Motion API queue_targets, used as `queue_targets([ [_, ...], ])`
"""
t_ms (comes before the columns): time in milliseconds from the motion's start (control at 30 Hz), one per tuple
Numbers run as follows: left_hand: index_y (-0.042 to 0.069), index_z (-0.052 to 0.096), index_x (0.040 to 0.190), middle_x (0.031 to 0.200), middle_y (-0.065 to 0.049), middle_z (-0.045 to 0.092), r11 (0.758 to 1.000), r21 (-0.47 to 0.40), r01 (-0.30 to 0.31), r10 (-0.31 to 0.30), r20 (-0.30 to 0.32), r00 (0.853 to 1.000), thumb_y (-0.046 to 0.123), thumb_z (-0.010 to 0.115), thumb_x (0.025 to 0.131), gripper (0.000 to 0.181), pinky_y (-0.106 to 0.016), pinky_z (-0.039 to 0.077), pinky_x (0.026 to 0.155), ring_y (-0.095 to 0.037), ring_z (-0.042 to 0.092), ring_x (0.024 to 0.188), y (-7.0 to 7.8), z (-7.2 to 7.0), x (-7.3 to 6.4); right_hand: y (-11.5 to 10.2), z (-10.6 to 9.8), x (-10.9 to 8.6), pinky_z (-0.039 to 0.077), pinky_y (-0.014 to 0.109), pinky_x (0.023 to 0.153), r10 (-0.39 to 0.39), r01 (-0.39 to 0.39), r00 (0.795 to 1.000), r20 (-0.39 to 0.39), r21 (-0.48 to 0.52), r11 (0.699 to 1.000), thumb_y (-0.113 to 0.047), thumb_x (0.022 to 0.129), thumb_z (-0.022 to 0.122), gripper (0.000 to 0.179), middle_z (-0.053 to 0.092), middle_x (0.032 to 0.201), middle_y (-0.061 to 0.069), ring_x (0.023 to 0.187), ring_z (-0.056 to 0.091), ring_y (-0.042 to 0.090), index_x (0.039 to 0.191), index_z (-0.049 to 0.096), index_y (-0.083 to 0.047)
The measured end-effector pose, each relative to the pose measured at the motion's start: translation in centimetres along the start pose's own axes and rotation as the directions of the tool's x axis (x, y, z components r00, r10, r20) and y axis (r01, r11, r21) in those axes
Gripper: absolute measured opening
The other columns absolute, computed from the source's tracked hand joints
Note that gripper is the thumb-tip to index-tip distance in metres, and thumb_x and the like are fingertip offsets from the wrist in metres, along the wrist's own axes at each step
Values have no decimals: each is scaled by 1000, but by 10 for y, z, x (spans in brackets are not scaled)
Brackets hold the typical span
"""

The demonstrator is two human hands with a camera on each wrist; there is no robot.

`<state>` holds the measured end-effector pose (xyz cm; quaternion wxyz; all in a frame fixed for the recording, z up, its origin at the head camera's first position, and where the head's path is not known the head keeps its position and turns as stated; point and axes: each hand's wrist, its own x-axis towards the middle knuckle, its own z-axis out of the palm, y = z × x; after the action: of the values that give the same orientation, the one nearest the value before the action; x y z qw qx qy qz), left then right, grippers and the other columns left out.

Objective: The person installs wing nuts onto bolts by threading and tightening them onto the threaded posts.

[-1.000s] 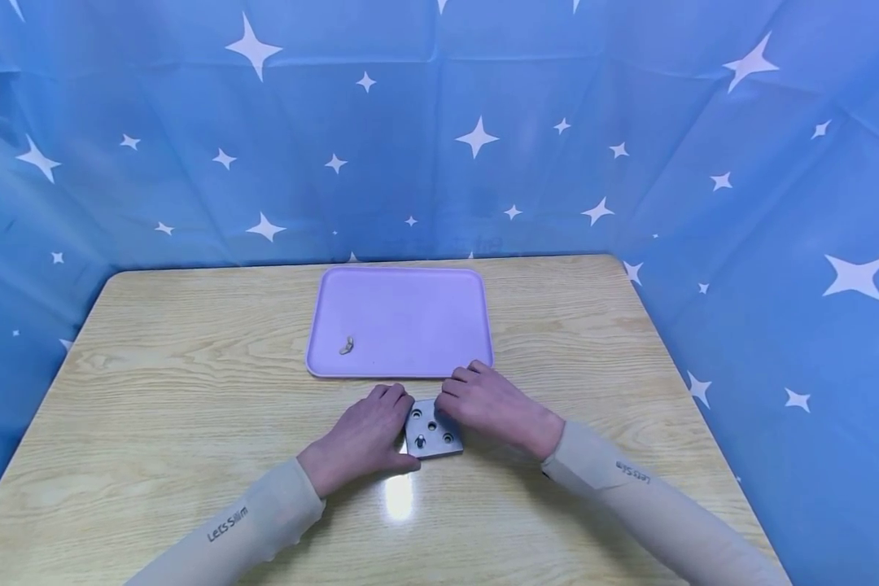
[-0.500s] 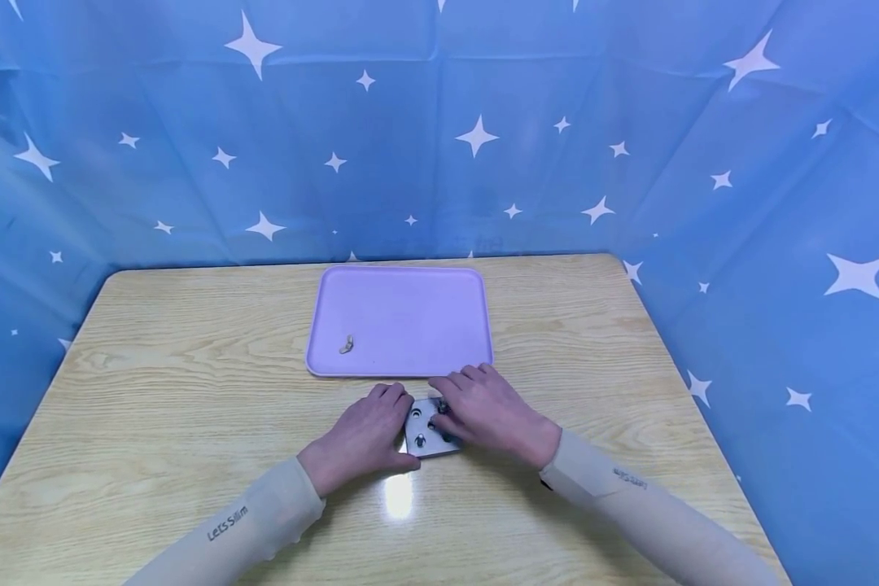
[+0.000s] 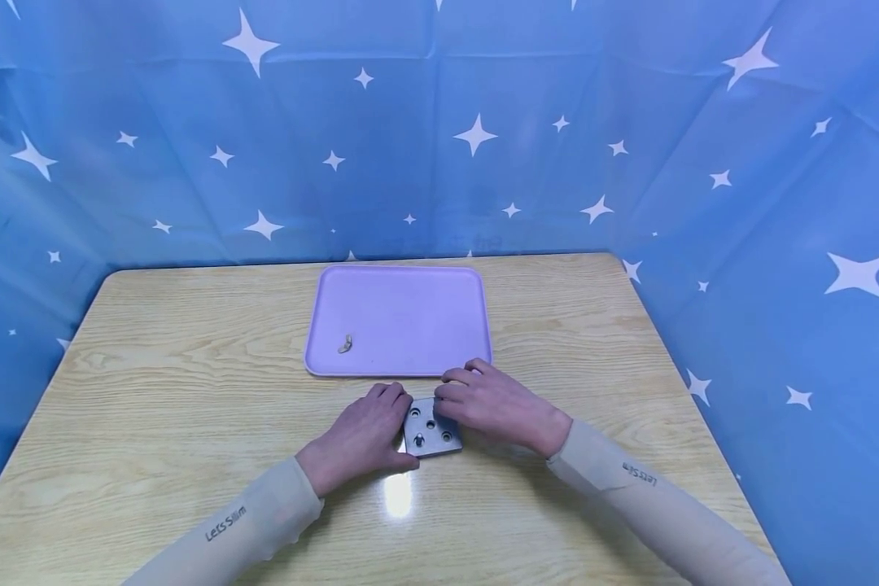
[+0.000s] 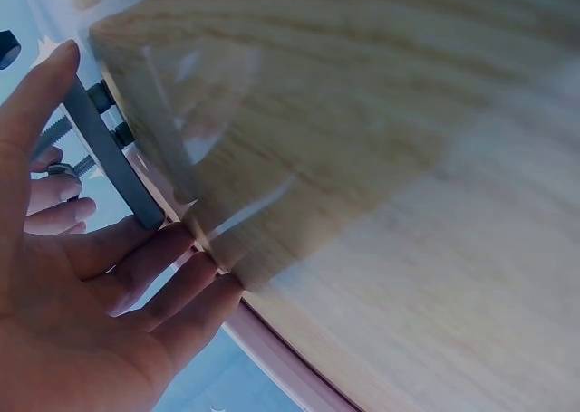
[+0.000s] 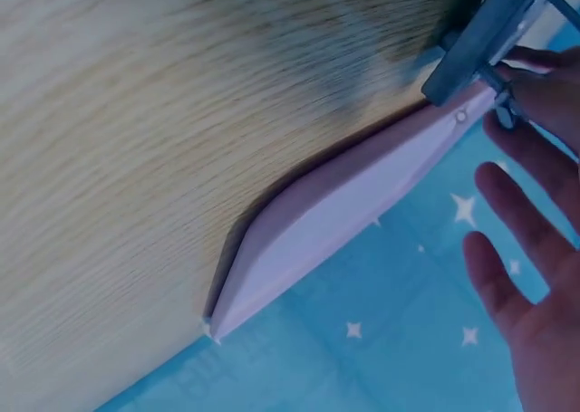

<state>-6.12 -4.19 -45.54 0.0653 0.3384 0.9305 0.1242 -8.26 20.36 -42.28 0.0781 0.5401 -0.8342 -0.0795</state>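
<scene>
A small grey metal plate (image 3: 434, 439) with several round holes stands slightly above the table on bolt heads (image 4: 120, 135) under it. My left hand (image 3: 369, 431) holds the plate's left side, thumb at the near edge and fingers at the far one. At the far right corner, my right hand (image 3: 487, 407) pinches a wing nut (image 5: 505, 111) between thumb and index finger, on a threaded bolt (image 4: 85, 165) that rises from the plate. Its other fingers are spread loosely. A second bolt (image 3: 419, 440) sticks up at the near left corner.
A purple tray (image 3: 403, 309) lies just beyond the plate, with a small metal piece like a wing nut (image 3: 346, 344) near its left front corner. Under everything is a wood-grain table (image 3: 190, 366); a blue star-patterned curtain (image 3: 410, 122) hangs behind and at the sides.
My right thumb and fingers spread over the plate's corner half a second ago, and now they are drawn together again at the wing nut. The left hand and the plate stay put.
</scene>
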Motion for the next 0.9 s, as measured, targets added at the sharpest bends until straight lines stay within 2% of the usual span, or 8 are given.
queue_targets([
  [167, 5, 62, 116, 105, -3, 54, 1000, 8, 2, -2, 6, 1000, 61, 88, 69, 78, -37, 54, 77, -23, 55, 98, 0, 1, 1, -4, 3, 6, 44, 31, 78, 42, -42, 998, -45, -15, 999, -11, 92, 76, 15, 69, 97, -8, 93, 59, 14, 103, 72, -20],
  [267, 5, 62, 117, 105, -4, 54, 1000, 10, 5, -5, 16, 1000, 62, 88, 70, 78, -37, 54, 78, -23, 55, 99, 1, 1, 1, -9, 7, 10, 44, 29, 73, 111, -108, 991, -74, 44, 993, -10, 91, 75, 9, 67, 89, -5, 82, 57, 15, 98, 71, -15],
  [467, 5, 62, 117, 104, -3, 53, 1000, 12, 6, -6, 20, 1000, 62, 88, 70, 78, -36, 54, 76, -22, 55, 98, 0, 1, 1, -24, 14, 14, 44, 30, 66, 325, -286, 934, -150, 232, 930, -14, 95, 73, 9, 64, 80, 0, 70, 53, 16, 89, 70, -8],
  [600, 5, 62, 116, 103, -3, 52, 1000, 13, 6, -6, 13, 1000, 61, 89, 69, 78, -36, 54, 75, -22, 54, 97, 0, 1, 1, -28, 18, 15, 44, 30, 64, 389, -340, 906, -169, 258, 904, -13, 94, 72, 9, 64, 79, 1, 68, 53, 16, 89, 69, -7],
  [667, 5, 63, 116, 103, -3, 53, 1000, 13, 8, -8, 13, 1000, 61, 89, 69, 78, -36, 54, 76, -23, 55, 97, 1, 2, 1, -28, 19, 15, 44, 30, 64, 397, -349, 904, -161, 261, 900, -15, 95, 72, 11, 66, 80, 2, 68, 54, 17, 91, 69, -6],
  [767, 4, 63, 116, 103, -4, 53, 1000, 17, 4, -4, 7, 1000, 62, 88, 69, 79, -37, 55, 76, -23, 55, 97, 0, 2, 1, -24, 13, 12, 47, 34, 71, 404, -372, 910, -94, 246, 895, -31, 97, 71, 28, 71, 91, 4, 79, 61, 21, 108, 70, -5],
  [833, 3, 63, 116, 103, -5, 54, 1000, 19, 3, -3, 5, 1000, 62, 88, 69, 79, -37, 55, 76, -24, 56, 97, 0, 2, 1, -18, 6, 10, 49, 38, 81, 370, -353, 928, -33, 232, 906, -37, 96, 72, 42, 73, 107, 4, 95, 65, 23, 125, 67, -7],
  [900, 3, 63, 117, 104, -5, 54, 1000, 16, 5, -5, 4, 1000, 61, 88, 69, 80, -38, 55, 76, -24, 56, 97, -1, 1, 1, -11, 0, 8, 48, 43, 92, 289, -287, 957, 21, 203, 936, -36, 96, 72, 47, 70, 124, 2, 114, 62, 23, 136, 63, -13],
])
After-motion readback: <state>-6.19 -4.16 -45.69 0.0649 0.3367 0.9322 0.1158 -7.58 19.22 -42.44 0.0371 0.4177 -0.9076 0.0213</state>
